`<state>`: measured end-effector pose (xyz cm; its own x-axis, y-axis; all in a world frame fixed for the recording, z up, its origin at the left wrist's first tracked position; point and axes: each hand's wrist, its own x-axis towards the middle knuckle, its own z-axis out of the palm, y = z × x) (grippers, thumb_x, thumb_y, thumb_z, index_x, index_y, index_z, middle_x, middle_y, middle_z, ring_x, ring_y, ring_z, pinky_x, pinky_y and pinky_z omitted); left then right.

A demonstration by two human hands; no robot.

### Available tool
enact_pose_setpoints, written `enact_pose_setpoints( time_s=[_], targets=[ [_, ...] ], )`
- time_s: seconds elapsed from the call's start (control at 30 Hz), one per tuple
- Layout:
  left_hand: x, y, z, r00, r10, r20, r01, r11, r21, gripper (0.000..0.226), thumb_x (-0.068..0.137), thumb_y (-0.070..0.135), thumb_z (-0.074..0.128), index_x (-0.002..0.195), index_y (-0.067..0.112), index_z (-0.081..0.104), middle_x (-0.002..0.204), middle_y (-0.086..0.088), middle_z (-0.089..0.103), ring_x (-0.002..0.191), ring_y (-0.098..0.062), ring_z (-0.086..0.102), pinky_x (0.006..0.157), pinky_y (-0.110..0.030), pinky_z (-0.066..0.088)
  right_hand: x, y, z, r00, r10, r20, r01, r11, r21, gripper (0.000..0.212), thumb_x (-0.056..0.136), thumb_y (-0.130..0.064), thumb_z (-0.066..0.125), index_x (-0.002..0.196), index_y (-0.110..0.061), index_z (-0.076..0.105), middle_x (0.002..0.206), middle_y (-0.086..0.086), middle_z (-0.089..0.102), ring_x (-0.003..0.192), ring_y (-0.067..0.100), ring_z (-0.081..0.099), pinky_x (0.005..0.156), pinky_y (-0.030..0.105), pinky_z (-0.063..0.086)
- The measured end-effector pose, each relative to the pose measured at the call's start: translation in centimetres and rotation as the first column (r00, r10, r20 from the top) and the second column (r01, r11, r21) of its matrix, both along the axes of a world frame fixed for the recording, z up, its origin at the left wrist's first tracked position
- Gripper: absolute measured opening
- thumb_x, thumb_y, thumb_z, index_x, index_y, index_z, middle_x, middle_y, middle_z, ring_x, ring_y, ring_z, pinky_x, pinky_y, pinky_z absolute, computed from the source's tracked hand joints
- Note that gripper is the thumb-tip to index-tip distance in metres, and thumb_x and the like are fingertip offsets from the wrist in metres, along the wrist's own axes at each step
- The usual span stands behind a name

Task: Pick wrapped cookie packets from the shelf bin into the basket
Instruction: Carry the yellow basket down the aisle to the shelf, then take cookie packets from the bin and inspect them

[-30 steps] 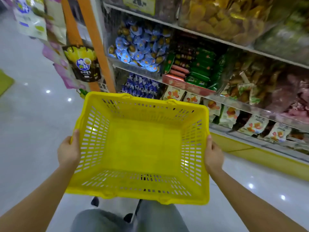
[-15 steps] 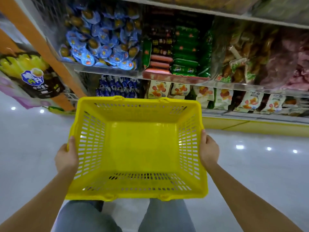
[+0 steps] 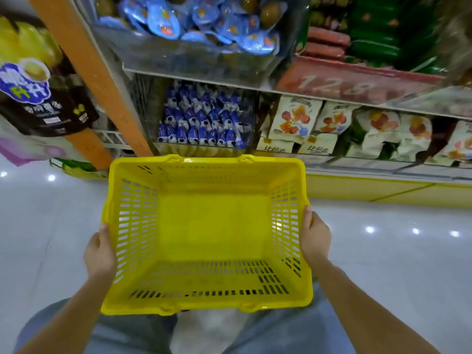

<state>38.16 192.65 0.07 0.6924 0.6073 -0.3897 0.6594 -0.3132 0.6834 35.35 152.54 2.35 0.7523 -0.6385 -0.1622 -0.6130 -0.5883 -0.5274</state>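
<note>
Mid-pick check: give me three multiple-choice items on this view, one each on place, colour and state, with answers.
1. The small blue-and-white wrapped packets lie: A. in the lower shelf bin beyond the yellow slotted plastic basket; B. in the basket; C. on the floor.
2. The shelf's upright post is: A. black; B. orange; C. white.
3. The basket is: A. heaped; B. half full; C. empty.
Key: 1 A, they show past its far rim; 2 B, orange beside the bin; 3 C, bare bottom, left hand and right hand gripping its sides.
</note>
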Motion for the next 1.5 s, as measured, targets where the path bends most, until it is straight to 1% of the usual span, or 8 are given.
enact_pose_setpoints(
  time_s=[0.27, 0.43, 0.8, 1.03, 1.17, 1.27, 1.4, 1.5],
  targets=[
    [0.2, 2.7, -12.3, 1.000, 0.009, -0.019, -0.008, 0.999, 0.045, 0.049, 0.100, 0.034, 0.034, 0.110, -0.008, 0.056, 0.115, -0.035, 0.055, 0.110, -0.046, 0.049, 0.093, -0.046, 0.035, 1.5, 2.3, -11.3, 0.998, 0.040, -0.050, -0.039, 0.999, 0.020, 0.052, 0.099, -0.042, 0.026, 0.093, -0.005, 0.062, 0.093, 0.025, 0.064, 0.088, 0.042, 0.057, 0.067, 0.040, 0.039],
    [0.1, 3.4, -18.7, 0.999, -0.028, -0.026, 0.029, 0.998, 0.058, 0.048, 0.100, 0.034, 0.034, 0.097, -0.008, 0.055, 0.102, -0.036, 0.056, 0.099, -0.046, 0.051, 0.078, -0.044, 0.034, 2.5, 3.0, -17.1, 0.994, 0.061, -0.091, -0.060, 0.998, 0.023, 0.054, 0.098, -0.045, 0.023, 0.100, -0.008, 0.063, 0.103, 0.024, 0.064, 0.096, 0.042, 0.057, 0.077, 0.043, 0.043],
    [1.5, 3.6, -23.5, 0.989, -0.148, -0.020, 0.147, 0.932, 0.331, 0.050, 0.099, 0.039, 0.032, 0.090, -0.006, 0.053, 0.097, -0.038, 0.057, 0.094, -0.050, 0.054, 0.074, -0.048, 0.041, 3.7, 2.5, -24.5, 0.983, 0.145, -0.112, -0.148, 0.989, -0.012, 0.057, 0.100, -0.041, 0.021, 0.113, 0.000, 0.059, 0.114, 0.032, 0.059, 0.104, 0.047, 0.054, 0.083, 0.044, 0.042],
    [2.4, 4.3, -22.0, 0.948, -0.305, -0.088, 0.318, 0.922, 0.223, 0.042, 0.099, 0.030, 0.036, 0.108, -0.010, 0.043, 0.110, -0.042, 0.052, 0.107, -0.052, 0.049, 0.083, -0.048, 0.038, 3.1, 2.7, -23.7, 0.965, 0.180, -0.189, -0.163, 0.982, 0.099, 0.056, 0.101, -0.034, 0.024, 0.110, 0.012, 0.053, 0.119, 0.036, 0.053, 0.112, 0.047, 0.049, 0.088, 0.043, 0.039],
    [2.8, 4.5, -20.1, 0.902, -0.416, -0.116, 0.432, 0.873, 0.227, 0.038, 0.098, 0.025, 0.039, 0.111, -0.011, 0.042, 0.114, -0.039, 0.051, 0.108, -0.048, 0.050, 0.084, -0.045, 0.037, 2.9, 3.7, -21.9, 0.954, 0.219, -0.203, -0.200, 0.974, 0.109, 0.044, 0.097, -0.023, 0.044, 0.113, 0.018, 0.046, 0.117, 0.035, 0.054, 0.111, 0.044, 0.052, 0.087, 0.043, 0.040],
    [3.2, 3.8, -17.9, 0.860, -0.490, -0.144, 0.509, 0.798, 0.323, 0.042, 0.099, 0.028, 0.036, 0.119, -0.009, 0.042, 0.123, -0.034, 0.046, 0.114, -0.046, 0.046, 0.092, -0.047, 0.037, 2.9, 5.6, -19.2, 0.910, 0.336, -0.243, -0.352, 0.935, -0.027, 0.051, 0.094, -0.024, 0.050, 0.123, 0.015, 0.035, 0.127, 0.030, 0.045, 0.120, 0.038, 0.044, 0.095, 0.038, 0.033],
    [4.6, 2.2, -13.3, 0.756, -0.654, -0.026, 0.577, 0.647, 0.498, 0.040, 0.098, 0.030, 0.035, 0.124, 0.000, 0.045, 0.122, -0.023, 0.049, 0.112, -0.039, 0.048, 0.091, -0.046, 0.039, 4.3, 8.4, -13.4, 0.796, 0.605, -0.026, -0.605, 0.792, -0.083, 0.051, 0.095, -0.021, 0.050, 0.136, 0.002, 0.031, 0.139, 0.018, 0.037, 0.131, 0.029, 0.036, 0.104, 0.031, 0.026],
    [6.8, 0.6, -8.8, 0.656, -0.747, 0.108, 0.540, 0.565, 0.624, 0.038, 0.098, 0.031, 0.037, 0.127, 0.008, 0.047, 0.119, -0.015, 0.052, 0.112, -0.033, 0.049, 0.089, -0.044, 0.041, 6.8, 10.6, -8.3, 0.652, 0.739, 0.169, -0.724, 0.673, -0.154, 0.041, 0.095, -0.024, 0.049, 0.132, -0.009, 0.040, 0.132, 0.006, 0.046, 0.122, 0.017, 0.046, 0.098, 0.027, 0.037]
  ],
)
